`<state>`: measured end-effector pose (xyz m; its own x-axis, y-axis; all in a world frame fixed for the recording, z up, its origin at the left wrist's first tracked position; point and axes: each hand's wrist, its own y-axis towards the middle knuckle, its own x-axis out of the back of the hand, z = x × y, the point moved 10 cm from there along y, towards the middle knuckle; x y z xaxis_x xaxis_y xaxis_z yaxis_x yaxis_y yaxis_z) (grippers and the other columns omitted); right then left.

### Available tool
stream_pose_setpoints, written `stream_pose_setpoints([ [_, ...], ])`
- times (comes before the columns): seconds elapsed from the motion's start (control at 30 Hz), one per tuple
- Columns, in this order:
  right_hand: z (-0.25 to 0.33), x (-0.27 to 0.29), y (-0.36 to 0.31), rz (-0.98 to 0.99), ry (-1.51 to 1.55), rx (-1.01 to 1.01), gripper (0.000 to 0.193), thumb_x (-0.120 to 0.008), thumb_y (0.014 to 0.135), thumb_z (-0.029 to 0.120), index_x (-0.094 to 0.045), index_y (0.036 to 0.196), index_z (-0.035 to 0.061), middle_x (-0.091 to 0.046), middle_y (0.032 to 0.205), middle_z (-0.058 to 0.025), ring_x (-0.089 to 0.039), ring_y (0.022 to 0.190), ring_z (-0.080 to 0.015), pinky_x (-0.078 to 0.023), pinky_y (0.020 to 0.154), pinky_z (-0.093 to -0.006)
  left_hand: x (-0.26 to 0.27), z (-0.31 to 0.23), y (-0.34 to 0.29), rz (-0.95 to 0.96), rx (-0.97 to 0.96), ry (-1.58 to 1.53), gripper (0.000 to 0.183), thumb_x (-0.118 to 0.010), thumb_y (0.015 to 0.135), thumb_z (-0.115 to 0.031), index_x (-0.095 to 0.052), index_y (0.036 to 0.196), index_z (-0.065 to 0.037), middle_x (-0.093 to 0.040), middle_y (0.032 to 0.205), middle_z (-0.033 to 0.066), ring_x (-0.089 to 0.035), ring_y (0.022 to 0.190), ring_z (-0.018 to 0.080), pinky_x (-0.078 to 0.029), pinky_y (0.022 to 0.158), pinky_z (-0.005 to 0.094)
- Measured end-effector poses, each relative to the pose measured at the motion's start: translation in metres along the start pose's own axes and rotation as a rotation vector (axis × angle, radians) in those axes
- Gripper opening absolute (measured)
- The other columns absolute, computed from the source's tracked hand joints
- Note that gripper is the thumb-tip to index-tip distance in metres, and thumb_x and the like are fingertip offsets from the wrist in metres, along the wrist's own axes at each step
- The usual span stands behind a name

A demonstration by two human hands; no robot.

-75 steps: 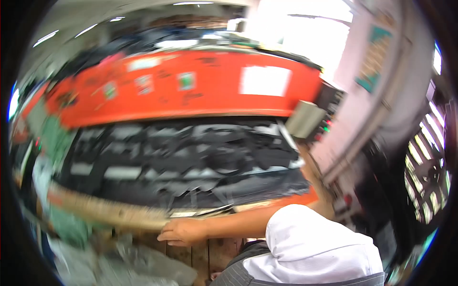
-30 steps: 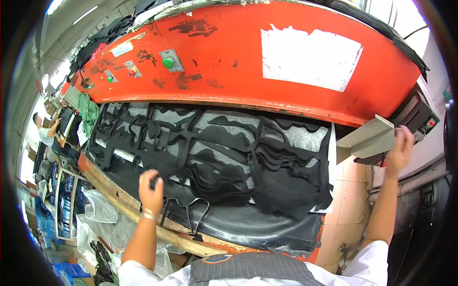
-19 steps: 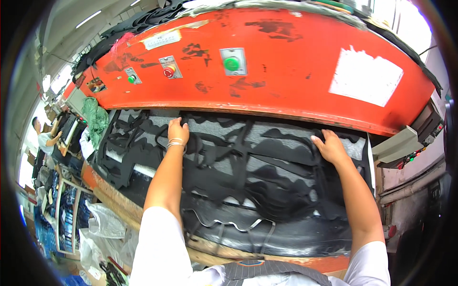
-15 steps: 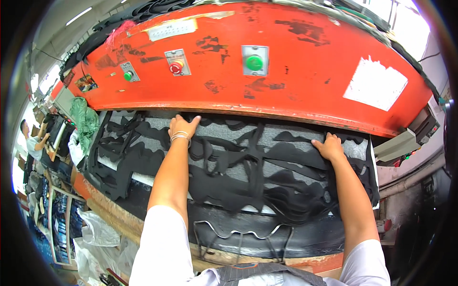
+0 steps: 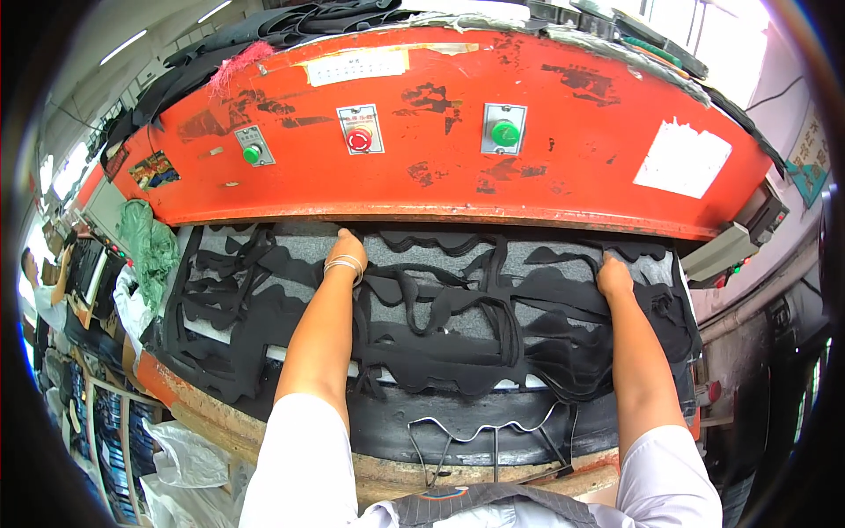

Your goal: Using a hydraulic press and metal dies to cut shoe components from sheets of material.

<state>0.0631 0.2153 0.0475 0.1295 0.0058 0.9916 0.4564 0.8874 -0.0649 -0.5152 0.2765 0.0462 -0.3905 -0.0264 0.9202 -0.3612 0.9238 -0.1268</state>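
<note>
A layered black sheet [image 5: 431,352], cut through with wavy-edged openings, lies over a grey felt-like surface [image 5: 449,260]. My left hand [image 5: 349,250], with pale bangles at the wrist, is closed on the sheet's far part, close under the red machine's lower edge; most of its fingers are hidden. Farther right, my right hand [image 5: 613,276] is closed on the sheet's strips near its right end, the fingertips out of sight. A bent metal strip cutting die [image 5: 495,429] stands on the dark near ledge, between my forearms.
The red machine beam [image 5: 422,176] spans the far side, with a green button [image 5: 505,134], a red stop button [image 5: 358,138] and a smaller green one [image 5: 252,154]. Green netting [image 5: 148,255] hangs at left. Clear plastic bags [image 5: 185,453] sit lower left. A person [image 5: 48,290] works at far left.
Both hands have gone from spread fingers to closed on the black sheet. Some of its strips have shifted and bunched. The view has moved, so the machine and die sit differently in it.
</note>
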Motion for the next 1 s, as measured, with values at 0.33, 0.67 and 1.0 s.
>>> stream_pose_setpoints([
  [0.33,-0.066,-0.015,-0.037,0.048,-0.024,0.081,0.049,-0.043,0.089,0.014,-0.048,0.138,0.0190,-0.064,0.108,-0.0258,-0.063,0.102,-0.0389,-0.050,0.089,-0.0485,-0.008,0.026,-0.084,0.168,-0.156,0.176,0.039,-0.051,0.085,-0.012,-0.044,0.118,0.007,-0.059,0.113,0.0341,-0.058,0.109,0.0456,-0.045,0.095,0.0480],
  [0.67,-0.120,-0.020,-0.157,0.110,-0.048,0.172,0.047,-0.040,0.091,0.013,-0.050,0.136,0.0196,-0.069,0.092,-0.0198,-0.068,0.084,-0.0377,-0.054,0.075,-0.0493,-0.018,0.079,-0.205,0.225,-0.171,0.135,0.039,-0.057,0.083,-0.004,-0.043,0.117,0.007,-0.059,0.104,0.0344,-0.057,0.100,0.0487,-0.045,0.085,0.0503],
  [1.0,-0.130,0.008,-0.117,0.129,-0.191,0.280,0.097,-0.087,0.059,0.034,-0.041,0.141,0.0080,-0.035,0.143,-0.0119,-0.034,0.134,-0.0316,-0.037,0.104,-0.0535,-0.032,0.125,-0.170,0.159,-0.172,-0.732,0.032,-0.062,0.091,-0.028,-0.057,0.107,-0.001,-0.059,0.091,0.0009,-0.051,0.081,0.0094,-0.043,0.075,0.0243],
])
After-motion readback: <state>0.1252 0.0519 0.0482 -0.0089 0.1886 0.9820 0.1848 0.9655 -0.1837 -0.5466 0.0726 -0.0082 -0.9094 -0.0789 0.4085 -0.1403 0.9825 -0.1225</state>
